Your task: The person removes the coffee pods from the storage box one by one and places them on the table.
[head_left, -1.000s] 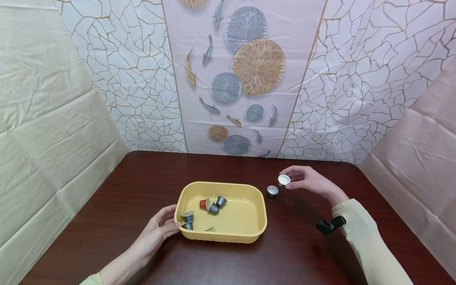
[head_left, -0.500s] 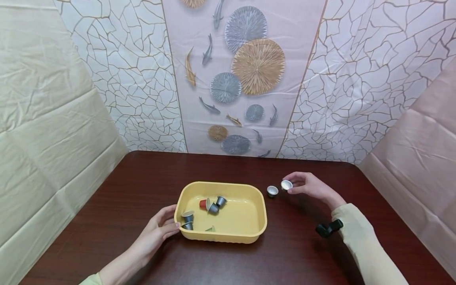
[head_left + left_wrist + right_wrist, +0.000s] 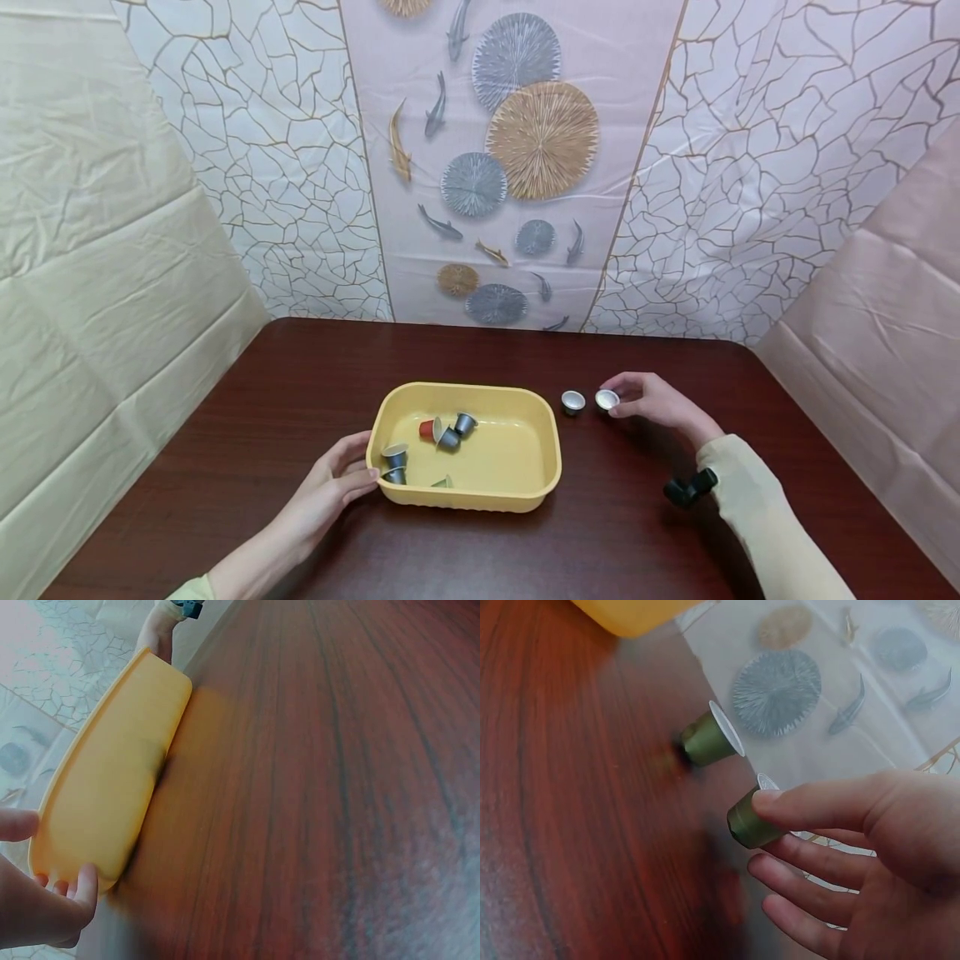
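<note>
My left hand (image 3: 326,492) grips the left end of a yellow plastic tray (image 3: 555,450), its thumb at the near corner and its fingers along the end wall. Between thumb and fingers of my right hand (image 3: 660,404) is a green coffee capsule (image 3: 748,822), lid up, close over the table. A second green coffee capsule (image 3: 709,741) stands lid up just left of it, between that hand and the tray. Inside the tray lie a red capsule (image 3: 427,429), several dark grey capsules (image 3: 465,425) and a small green one (image 3: 444,482) partly hidden by the near wall.
The dark red-brown table (image 3: 480,558) carries the tray near its middle. Patterned cloth (image 3: 487,250) hangs along its back edge, with plain cloths at both sides. A black strap mount (image 3: 690,487) sits on the right sleeve.
My right hand, pinching the coffee capsule, has come down and slightly right, to beside the standing capsule. The left hand and the tray have stayed in place.
</note>
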{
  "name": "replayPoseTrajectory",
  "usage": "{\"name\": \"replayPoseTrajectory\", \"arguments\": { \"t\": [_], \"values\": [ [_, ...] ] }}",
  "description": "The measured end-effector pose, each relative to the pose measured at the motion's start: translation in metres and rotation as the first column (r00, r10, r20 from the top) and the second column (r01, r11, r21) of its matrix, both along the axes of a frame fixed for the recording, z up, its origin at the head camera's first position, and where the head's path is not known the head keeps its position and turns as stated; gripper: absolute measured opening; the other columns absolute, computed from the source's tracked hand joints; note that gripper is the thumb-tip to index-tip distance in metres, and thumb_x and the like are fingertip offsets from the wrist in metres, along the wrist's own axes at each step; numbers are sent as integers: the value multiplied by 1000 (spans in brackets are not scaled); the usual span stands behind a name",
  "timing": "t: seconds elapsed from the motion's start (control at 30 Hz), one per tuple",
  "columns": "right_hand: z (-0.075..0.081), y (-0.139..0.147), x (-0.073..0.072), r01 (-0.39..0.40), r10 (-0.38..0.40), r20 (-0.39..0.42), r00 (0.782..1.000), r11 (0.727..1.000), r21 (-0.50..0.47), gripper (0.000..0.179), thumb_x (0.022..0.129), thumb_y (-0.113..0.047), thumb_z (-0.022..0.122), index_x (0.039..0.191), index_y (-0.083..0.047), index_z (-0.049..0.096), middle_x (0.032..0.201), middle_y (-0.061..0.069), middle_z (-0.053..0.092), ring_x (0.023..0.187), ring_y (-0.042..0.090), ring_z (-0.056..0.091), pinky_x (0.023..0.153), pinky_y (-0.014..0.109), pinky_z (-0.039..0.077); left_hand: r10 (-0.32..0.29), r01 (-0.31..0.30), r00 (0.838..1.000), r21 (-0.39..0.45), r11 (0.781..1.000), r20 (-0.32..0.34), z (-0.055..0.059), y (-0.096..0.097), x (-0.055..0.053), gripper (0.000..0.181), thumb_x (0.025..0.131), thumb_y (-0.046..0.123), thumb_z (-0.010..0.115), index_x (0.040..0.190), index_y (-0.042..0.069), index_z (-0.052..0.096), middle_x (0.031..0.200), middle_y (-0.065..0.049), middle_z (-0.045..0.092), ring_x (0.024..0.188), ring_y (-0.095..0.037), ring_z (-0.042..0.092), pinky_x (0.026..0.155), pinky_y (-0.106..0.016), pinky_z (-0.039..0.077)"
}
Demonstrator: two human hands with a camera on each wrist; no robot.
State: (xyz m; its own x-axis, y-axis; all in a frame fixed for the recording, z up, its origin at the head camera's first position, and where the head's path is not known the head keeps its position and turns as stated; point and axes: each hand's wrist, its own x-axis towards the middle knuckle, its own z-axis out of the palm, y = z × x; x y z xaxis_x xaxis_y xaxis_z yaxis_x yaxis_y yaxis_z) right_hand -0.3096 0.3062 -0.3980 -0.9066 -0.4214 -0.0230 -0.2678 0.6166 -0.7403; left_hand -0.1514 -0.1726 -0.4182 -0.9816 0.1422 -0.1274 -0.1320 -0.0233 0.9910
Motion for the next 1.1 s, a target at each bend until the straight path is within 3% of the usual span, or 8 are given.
{"name": "replayPoseTrajectory", "arguments": {
  "t": [0.3,0.8,1.1],
  "values": [
    [-5,3,2,34,-33,62,997,999,-8,40,86,-13,75,120,3,63,108,18,71,88,10,63,74,23,50,0,0,1000,4,1000,-4,0,0,0,63,93,5,57,149,0,29,152,-21,35,124,-19,52,91,-21,51],
    [-8,0,5,69,-68,42,997,997,-36,41,84,-13,76,119,4,64,103,18,71,85,10,62,72,21,50,-4,4,1000,3,1000,-15,-2,0,0,63,93,4,57,149,0,30,152,-21,35,121,-16,53,91,-21,51],
    [-8,-1,8,84,-82,51,995,995,-45,47,85,-13,76,124,5,60,110,22,70,91,11,63,74,21,50,0,0,1000,2,1000,-13,-1,0,1,63,92,5,57,149,0,30,152,-21,36,121,-17,53,91,-21,51]
  ]
}}
